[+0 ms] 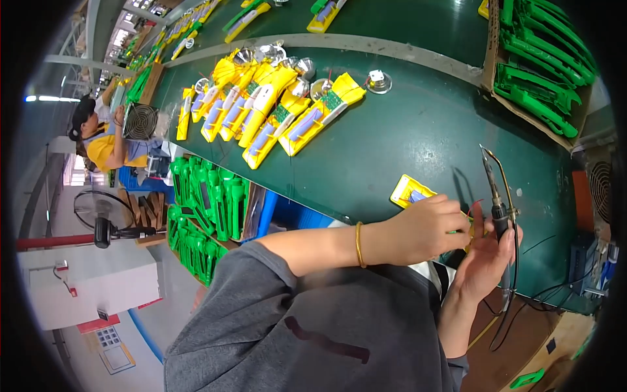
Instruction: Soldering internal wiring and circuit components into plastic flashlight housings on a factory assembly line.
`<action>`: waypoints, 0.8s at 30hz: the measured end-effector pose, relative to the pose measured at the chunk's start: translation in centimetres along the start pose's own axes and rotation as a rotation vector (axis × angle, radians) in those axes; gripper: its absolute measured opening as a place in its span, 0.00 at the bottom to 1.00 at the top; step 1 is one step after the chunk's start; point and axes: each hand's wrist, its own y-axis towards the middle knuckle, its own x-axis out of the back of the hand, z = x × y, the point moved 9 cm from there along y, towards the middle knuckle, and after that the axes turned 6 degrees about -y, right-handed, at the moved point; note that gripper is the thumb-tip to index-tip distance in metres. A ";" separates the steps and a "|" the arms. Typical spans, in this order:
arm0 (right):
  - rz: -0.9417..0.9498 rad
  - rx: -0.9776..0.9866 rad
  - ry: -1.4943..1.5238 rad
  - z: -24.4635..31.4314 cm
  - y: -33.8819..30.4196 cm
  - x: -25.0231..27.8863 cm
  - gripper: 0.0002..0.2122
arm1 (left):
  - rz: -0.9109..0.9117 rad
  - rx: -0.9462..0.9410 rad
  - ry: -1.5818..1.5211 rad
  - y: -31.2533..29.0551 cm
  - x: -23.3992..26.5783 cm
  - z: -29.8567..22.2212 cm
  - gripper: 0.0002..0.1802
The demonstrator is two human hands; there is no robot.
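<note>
My left hand [424, 228], with a gold bangle at the wrist, is closed over a yellow flashlight housing [406, 189]. One end of the housing sticks out past my knuckles, with a lavender battery cell in it; my hand hides most of the rest. In my right hand [484, 264] is a soldering iron [499, 212], its tip pointing up and away from the housing. A curved metal tube runs beside the tip. Near the fingers of both hands a thin red wire [475, 204] shows. What my left fingertips touch is hidden.
Several yellow flashlight housings [261, 108] with cells, green boards and reflectors lie far left on the green table [372, 144]. A carton [491, 52] of green parts stands far right. Green flashlight bodies [212, 196] fill boxes at left. A person [111, 140] sits beyond.
</note>
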 end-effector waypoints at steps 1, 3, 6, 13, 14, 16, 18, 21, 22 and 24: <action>-0.004 -0.003 -0.007 -0.2 0.2 0.1 0.07 | -0.001 0.002 -0.009 0.1 0.1 0.2 0.07; 0.044 -0.008 0.011 -0.4 0.5 -0.1 0.06 | 0.020 0.038 -0.091 0.1 0.4 1.0 0.07; -0.035 -0.065 0.047 -1.3 0.8 0.0 0.07 | 0.002 -0.025 -0.104 -0.2 1.1 1.8 0.11; -0.107 0.093 -0.062 3.5 -1.6 3.0 0.14 | -0.128 0.212 0.087 0.0 2.1 1.7 0.09; -0.137 0.119 -0.061 4.6 -2.1 3.7 0.17 | -0.116 0.207 0.070 0.0 1.7 1.6 0.09; -0.175 0.113 -0.232 5.1 -3.0 5.6 0.14 | -0.134 0.273 0.088 0.1 1.6 2.0 0.09; -0.180 0.085 -0.289 4.6 -3.8 7.1 0.15 | -0.109 0.304 0.076 0.7 1.5 1.9 0.08; -0.161 0.033 -0.345 3.8 -5.1 8.0 0.16 | -0.071 0.408 -0.001 1.0 1.4 2.6 0.07; -0.137 0.045 -0.361 3.7 -5.3 7.9 0.16 | -0.066 0.407 0.001 1.0 1.4 2.5 0.07; -0.086 0.039 -0.404 3.2 -5.6 7.9 0.15 | -0.039 0.479 0.034 0.9 1.3 3.0 0.06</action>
